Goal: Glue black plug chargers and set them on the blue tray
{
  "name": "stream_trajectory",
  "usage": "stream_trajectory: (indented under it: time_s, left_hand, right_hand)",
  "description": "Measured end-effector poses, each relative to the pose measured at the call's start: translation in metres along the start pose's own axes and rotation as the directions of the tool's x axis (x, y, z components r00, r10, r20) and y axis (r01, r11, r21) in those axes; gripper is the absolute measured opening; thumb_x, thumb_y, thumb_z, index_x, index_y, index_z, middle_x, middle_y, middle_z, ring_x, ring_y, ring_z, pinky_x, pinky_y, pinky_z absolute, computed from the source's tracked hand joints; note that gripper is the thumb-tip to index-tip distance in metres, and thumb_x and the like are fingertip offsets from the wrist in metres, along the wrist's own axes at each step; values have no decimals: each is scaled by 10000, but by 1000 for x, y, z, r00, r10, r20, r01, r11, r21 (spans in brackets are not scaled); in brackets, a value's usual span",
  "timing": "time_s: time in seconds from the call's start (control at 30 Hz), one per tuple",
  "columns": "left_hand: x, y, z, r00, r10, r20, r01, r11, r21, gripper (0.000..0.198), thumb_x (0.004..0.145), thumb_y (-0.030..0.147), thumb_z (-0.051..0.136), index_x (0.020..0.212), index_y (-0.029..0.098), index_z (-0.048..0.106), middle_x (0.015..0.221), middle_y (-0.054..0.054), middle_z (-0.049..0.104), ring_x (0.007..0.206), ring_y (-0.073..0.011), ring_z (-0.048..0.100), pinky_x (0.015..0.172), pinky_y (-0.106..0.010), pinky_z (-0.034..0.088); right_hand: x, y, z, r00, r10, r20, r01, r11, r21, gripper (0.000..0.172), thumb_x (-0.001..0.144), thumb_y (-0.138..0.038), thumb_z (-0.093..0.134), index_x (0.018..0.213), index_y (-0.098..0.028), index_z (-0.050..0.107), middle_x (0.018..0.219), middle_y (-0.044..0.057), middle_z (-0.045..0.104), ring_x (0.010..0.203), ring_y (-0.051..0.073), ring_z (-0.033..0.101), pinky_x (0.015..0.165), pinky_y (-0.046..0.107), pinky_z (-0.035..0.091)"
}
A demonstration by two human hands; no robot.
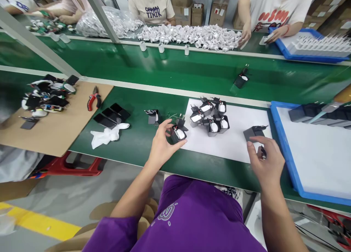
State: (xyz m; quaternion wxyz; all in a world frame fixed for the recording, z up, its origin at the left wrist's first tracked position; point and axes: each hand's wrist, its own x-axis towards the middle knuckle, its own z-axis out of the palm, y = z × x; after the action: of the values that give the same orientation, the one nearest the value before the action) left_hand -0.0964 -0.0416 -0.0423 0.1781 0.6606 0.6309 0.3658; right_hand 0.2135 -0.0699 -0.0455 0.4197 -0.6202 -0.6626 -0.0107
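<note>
My left hand [164,144] is closed around a black plug adapter housing [178,134], thumb in front and fingers behind. Its top is open, showing a white part inside and a black pronged cover tilted up. My right hand [267,159] is curled around a small black piece [263,152], mostly hidden by the fingers. Just beyond those fingertips a black adapter [254,132] lies on the white sheet [236,149]; whether they touch it I cannot tell. Between the hands stand several open black adapters [212,115] with white insides. Another open adapter [153,117] is left of my left hand.
Left are empty black housings [112,115], a white cloth-like item [108,135], red-handled pliers [94,98] and a parts pile [49,93] on cardboard. A blue-rimmed tray [286,153] stands right. One adapter [241,78] lies on the green belt [170,73]; co-workers sit beyond.
</note>
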Motion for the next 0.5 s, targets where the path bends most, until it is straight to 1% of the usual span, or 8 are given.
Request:
stream_trajectory:
  time_s: [0.1,0.2,0.33,0.4,0.5]
  left_hand:
    - [-2,-7,-2,1000,16,12,-17,1000,25,777,691,372,783,1332,224,369,1178,-76,621,916,-204,651,823,-344,532]
    - [3,-22,-7,994,102,44,-107,986,132,720,743,361,734,1343,213,364,1213,-98,617,1066,-252,620,921,-391,474]
    - [21,-38,-20,965,235,119,-262,909,325,665,759,387,723,1314,197,411,1196,-131,646,1195,-327,531,1013,-484,322]
    - [30,-41,-27,954,270,131,-300,864,404,635,766,407,713,1301,202,439,1197,-140,653,1265,-358,457,1032,-518,244]
    - [43,-46,-38,946,297,132,-323,815,481,603,794,442,672,1302,197,458,1215,-151,639,1308,-364,407,1048,-526,181]
  right_hand:
    - [1,-6,9,998,-25,50,23,999,37,137,890,-294,554,929,-188,631,924,80,657,724,159,600,533,263,435]
    - [4,-10,15,990,-66,123,58,996,63,138,897,-291,547,938,-190,631,935,79,656,726,159,597,538,266,434]
    - [9,-14,24,981,-88,172,69,991,116,132,901,-281,539,951,-197,628,943,76,647,832,181,620,552,260,446]
    - [10,-15,29,977,-88,193,62,988,141,142,905,-286,529,962,-198,626,950,76,644,864,189,624,575,265,460]
    - [11,-16,33,972,-78,221,43,987,157,171,914,-305,504,977,-198,622,962,81,639,898,205,626,634,284,488]
